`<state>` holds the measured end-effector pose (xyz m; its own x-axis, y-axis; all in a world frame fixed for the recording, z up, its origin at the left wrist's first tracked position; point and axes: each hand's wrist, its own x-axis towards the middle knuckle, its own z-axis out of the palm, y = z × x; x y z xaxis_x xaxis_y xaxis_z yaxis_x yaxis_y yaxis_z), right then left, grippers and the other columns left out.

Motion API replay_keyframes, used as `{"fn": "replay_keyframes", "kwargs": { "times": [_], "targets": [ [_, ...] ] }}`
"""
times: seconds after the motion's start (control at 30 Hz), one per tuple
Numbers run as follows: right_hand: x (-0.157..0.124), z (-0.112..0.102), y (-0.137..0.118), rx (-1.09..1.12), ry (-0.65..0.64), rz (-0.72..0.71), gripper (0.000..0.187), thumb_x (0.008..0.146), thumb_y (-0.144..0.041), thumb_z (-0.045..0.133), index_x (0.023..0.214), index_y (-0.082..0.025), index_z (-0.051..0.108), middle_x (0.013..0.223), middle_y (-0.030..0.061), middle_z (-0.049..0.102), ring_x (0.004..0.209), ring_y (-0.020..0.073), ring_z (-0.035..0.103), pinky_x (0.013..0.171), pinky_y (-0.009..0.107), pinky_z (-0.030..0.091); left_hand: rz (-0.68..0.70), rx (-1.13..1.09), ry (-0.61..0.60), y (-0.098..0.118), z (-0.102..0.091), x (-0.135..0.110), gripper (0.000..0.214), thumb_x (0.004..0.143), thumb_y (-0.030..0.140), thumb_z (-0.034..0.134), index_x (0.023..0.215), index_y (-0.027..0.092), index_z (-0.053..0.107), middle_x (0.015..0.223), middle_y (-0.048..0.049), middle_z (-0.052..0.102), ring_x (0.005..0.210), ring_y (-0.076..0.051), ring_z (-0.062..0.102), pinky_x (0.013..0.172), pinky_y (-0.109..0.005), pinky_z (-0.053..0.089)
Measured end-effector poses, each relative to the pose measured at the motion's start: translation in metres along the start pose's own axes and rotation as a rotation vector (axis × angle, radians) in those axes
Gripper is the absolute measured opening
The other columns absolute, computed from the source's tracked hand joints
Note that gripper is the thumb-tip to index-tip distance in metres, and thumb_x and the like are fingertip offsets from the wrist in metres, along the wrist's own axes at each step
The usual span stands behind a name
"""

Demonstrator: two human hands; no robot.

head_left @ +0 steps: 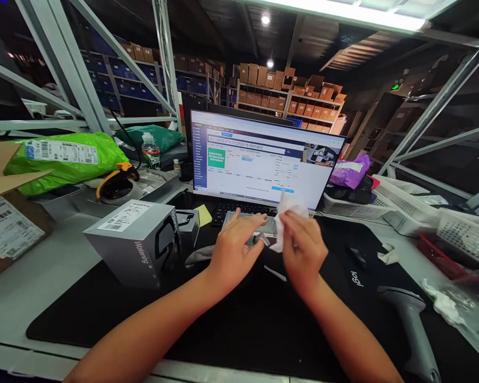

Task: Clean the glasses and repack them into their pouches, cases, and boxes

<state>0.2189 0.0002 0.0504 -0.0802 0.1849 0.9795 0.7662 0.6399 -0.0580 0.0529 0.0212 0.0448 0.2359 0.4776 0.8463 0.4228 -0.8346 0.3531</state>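
My right hand (305, 252) is closed on a crumpled white tissue (293, 207), raised in front of the monitor's lower edge. My left hand (235, 252) is beside it with thumb and fingers apart, over a shallow silver-grey box or tray (269, 227). A small greyish piece (262, 239) shows at the left thumb tip; its kind is unclear. Left of that hand, a grey cloth-like item (199, 256) lies on the black desk mat (239, 335). A thin white strip (275, 273) rests between my wrists. Part of the tray is hidden behind my fingers.
At left stand a grey printed box (131, 244), a smaller box (187, 226) and an opened carton (11, 234). A monitor (259, 159) and keyboard (219, 213) are behind my hands. To the right are a mouse (356, 256), a barcode scanner (413, 324) and white baskets (407, 218).
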Motion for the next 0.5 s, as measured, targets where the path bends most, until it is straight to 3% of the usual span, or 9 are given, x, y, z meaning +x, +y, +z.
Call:
{"fn": "replay_keyframes", "kwargs": {
  "times": [0.1,0.2,0.33,0.43,0.5],
  "targets": [
    [-0.012,0.003,-0.013,0.034,-0.084,-0.151,0.044,0.091,-0.002,0.058,0.131,-0.022,0.063,0.112,0.0095,0.075,0.102,0.0237,0.071,0.087,0.039,0.058,-0.004,-0.024,-0.006,0.0,0.0,-0.002,0.031,0.086,0.01,0.057,0.114,0.019,0.068,0.115,-0.0085,0.075,0.103,-0.023,0.073,0.113,-0.057,0.044],
    [-0.012,0.003,-0.01,0.08,-0.109,-0.16,0.043,0.09,-0.002,0.061,0.127,-0.023,0.065,0.111,0.0079,0.076,0.1,0.0227,0.072,0.085,0.037,0.057,-0.037,-0.054,0.007,0.0,0.0,-0.001,0.033,0.084,0.01,0.058,0.113,0.02,0.068,0.113,-0.0067,0.076,0.102,-0.023,0.073,0.115,-0.057,0.041],
    [0.0,0.004,0.016,0.083,-0.02,0.076,0.028,0.094,-0.008,0.059,0.113,-0.024,0.072,0.102,0.0065,0.077,0.093,0.0209,0.071,0.082,0.038,0.055,-0.175,-0.078,-0.009,-0.002,0.001,0.003,0.039,0.08,0.008,0.061,0.116,0.021,0.068,0.114,-0.0042,0.076,0.105,-0.022,0.073,0.118,-0.059,0.036],
    [0.004,-0.001,0.031,0.096,-0.039,0.261,0.02,0.093,-0.016,0.062,0.105,-0.022,0.075,0.098,0.0061,0.077,0.089,0.0204,0.071,0.081,0.037,0.055,-0.197,-0.084,-0.044,-0.004,-0.002,0.007,0.037,0.08,0.008,0.062,0.113,0.021,0.069,0.118,-0.005,0.075,0.109,-0.023,0.071,0.12,-0.061,0.031],
    [0.006,-0.009,0.037,0.14,0.019,0.44,0.018,0.089,-0.022,0.066,0.104,-0.02,0.076,0.097,0.0068,0.077,0.087,0.0208,0.071,0.079,0.036,0.056,-0.191,-0.094,-0.068,-0.005,-0.009,0.01,0.033,0.081,0.01,0.062,0.111,0.021,0.069,0.119,-0.0063,0.075,0.111,-0.024,0.071,0.12,-0.062,0.029]
  ]
}}
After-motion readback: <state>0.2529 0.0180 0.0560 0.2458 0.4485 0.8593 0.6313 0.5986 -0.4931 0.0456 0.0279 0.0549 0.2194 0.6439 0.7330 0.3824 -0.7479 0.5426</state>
